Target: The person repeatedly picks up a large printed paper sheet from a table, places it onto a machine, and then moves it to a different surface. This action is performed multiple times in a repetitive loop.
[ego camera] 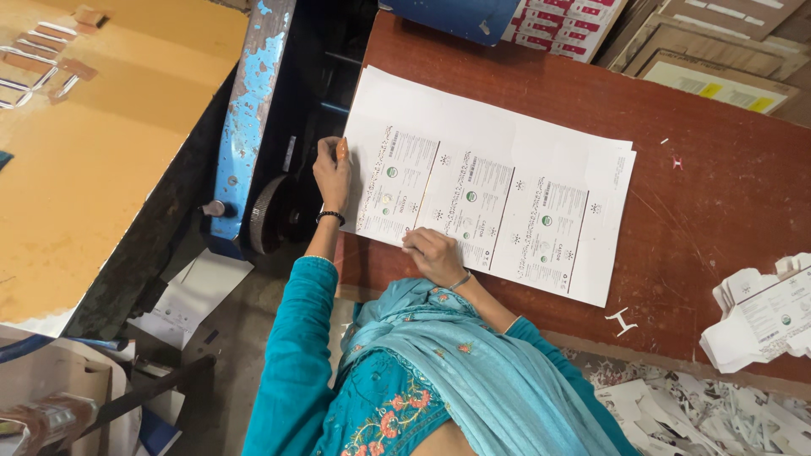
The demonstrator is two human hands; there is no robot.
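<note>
A stack of large white printed sheets (507, 181), each showing three carton layouts side by side, lies on a reddish-brown table (718, 194). My left hand (332, 173) grips the stack's left edge, with a dark band on the wrist and something small and orange at its fingertips. Fingers curled, my right hand (432, 253) sits on the near edge of the sheets and holds them there. Both arms wear teal sleeves, and a light blue scarf hangs over my chest.
Left of the table stands a machine with a chipped blue frame (249, 110), a dark gear wheel (269, 215) and a tilted brown board (93, 152). Punched carton blanks (760, 312) lie at the table's right edge. Paper scraps (718, 414) cover the floor. Cardboard stacks (718, 51) sit at the back right.
</note>
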